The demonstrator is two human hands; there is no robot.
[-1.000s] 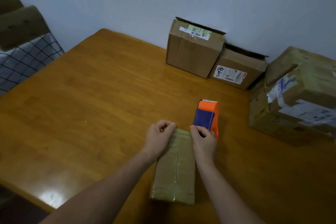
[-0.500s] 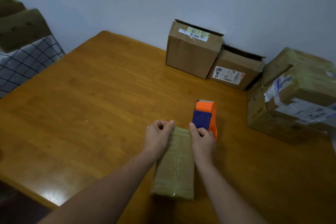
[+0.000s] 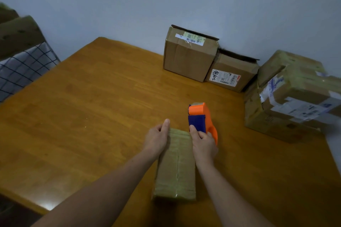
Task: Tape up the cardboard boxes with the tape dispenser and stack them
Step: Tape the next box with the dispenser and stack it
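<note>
Box (image 3: 176,167) lies flat on the table (image 3: 92,107), near the front edge, long axis running away from the person. It is a long, low cardboard slab, its top dull olive under glossy tape, with a seam down the middle.

Since half a second ago: the left hand (image 3: 156,139) has opened its thumb, which now lies straight along the box's far left corner, where before the fingers were bunched over that end. The fingers curl down the left side, holding the box. The right hand (image 3: 203,143) has closed round the dispenser (image 3: 202,116) — fingers wrapped on the orange handle, thumb on the blue panel. The dispenser sits just beside the box's far right corner; whether it rests on the table cannot be told.

Dispenser: smooth orange plastic, rounded, with a flat dark blue face.

Table: varnished wood, amber, with a glare patch at the near left edge.

Two plain brown wall boxes (image 3: 188,57) stand touching at the back, labels on them, flaps ragged. A stack (image 3: 291,97) of taped boxes sits at the right. Checked cloth (image 3: 22,66) at the left — white with dark lines.
</note>
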